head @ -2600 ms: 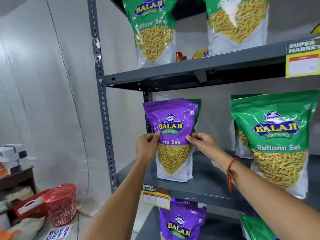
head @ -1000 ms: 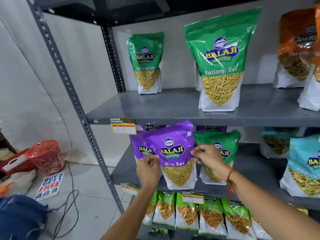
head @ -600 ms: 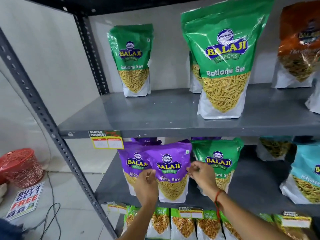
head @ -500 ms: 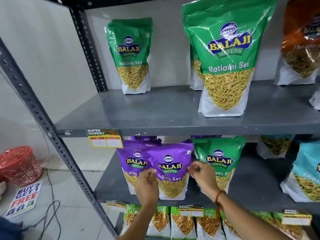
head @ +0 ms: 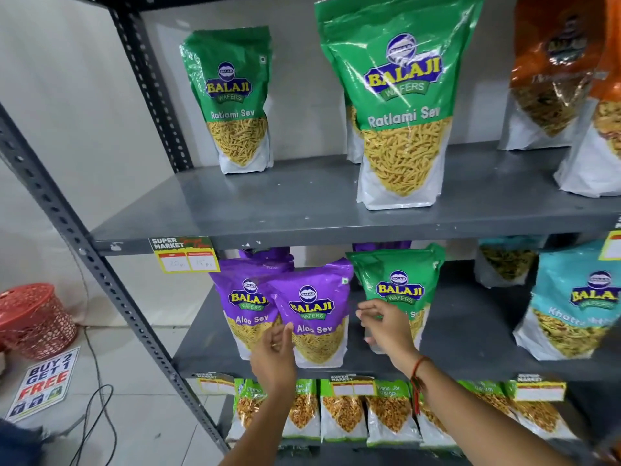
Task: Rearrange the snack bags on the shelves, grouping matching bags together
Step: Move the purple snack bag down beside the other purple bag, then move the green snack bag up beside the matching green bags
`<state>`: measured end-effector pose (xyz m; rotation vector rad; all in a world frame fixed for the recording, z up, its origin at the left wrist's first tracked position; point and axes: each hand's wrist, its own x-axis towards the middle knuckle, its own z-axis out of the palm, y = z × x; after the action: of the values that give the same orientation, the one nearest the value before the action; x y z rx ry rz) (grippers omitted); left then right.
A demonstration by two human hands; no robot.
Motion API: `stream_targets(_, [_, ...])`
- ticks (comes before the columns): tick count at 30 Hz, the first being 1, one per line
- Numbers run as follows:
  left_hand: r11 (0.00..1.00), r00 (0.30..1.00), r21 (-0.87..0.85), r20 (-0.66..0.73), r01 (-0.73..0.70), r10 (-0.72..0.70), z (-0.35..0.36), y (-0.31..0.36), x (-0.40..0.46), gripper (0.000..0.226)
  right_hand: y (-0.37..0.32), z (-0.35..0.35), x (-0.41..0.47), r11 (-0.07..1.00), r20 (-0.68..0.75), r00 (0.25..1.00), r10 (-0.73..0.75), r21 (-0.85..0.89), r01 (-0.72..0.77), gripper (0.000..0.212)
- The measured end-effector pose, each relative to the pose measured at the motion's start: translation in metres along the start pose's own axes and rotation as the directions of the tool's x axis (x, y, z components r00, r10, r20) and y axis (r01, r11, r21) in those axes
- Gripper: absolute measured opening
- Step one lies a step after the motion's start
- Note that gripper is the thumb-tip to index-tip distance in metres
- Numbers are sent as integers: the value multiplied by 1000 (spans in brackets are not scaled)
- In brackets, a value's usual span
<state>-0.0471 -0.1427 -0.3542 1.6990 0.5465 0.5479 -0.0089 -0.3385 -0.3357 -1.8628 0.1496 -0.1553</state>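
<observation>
Head view, purple "Balaji Aloo Sev" bag (head: 314,317), hands apart.

purple Aloo Sev bag (head: 314,317) standing on shelf (head: 470,361) | hands (head: 274,356) apart, empty

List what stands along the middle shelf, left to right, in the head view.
Rear purple Aloo Sev bag → front purple Aloo Sev bag → green Ratlami Sev bag → teal bag.
</observation>
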Motion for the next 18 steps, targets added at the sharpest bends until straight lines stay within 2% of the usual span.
stream_targets(3, [1000,991,18,135,-21,18,15,-1,-23,15,5,-29,-11,999,-43,999,-19,-28,17,7])
stream_targets(6, [993,971,73,225,-97,78,34,8,-46,23,13,-62,-22,999,-94,996,2,-33,-5,5])
stream_targets(8, [984,950,101,294,-144,109,47,19,-61,21,20,-82,-25,999,-110,994,8,-52,-14,6])
stream_targets(13, [988,915,153,402,-26,-38,89,20,-65,14,41,-112,-17,994,-157,985,64,-76,-77,13])
stream_targets(15, [986,907,169,415,5,-76,103,15,-62,14,47,-115,-10,991,-187,979,87,-80,-103,3])
stream_targets(18, [983,875,173,465,64,-138,121,17,-58,47,54,-114,5,984,-196,970,141,-77,-158,26])
